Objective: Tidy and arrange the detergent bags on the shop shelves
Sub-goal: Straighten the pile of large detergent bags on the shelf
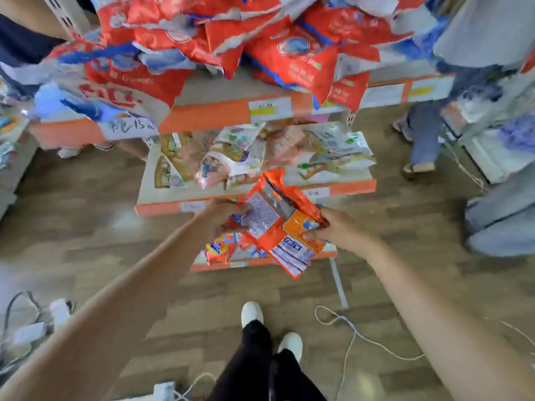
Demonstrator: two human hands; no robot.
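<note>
- Both forearms fill the lower frame; the left hand [224,215] is curled on the near-left edge of an orange detergent bag [285,224], the right hand [337,230] pinches its right side.
- At frame centre the bag is held above the lowest shelf [262,260], where similar bags [228,248] lie.
- A placing step is judged under way; next, lowering it flat beside those is called for.
- Red bags [220,33] are heaped untidily on the top shelf [214,114].

Crumpled orange detergent bag [285,219] tilted above the lowest shelf [260,260].
</note>
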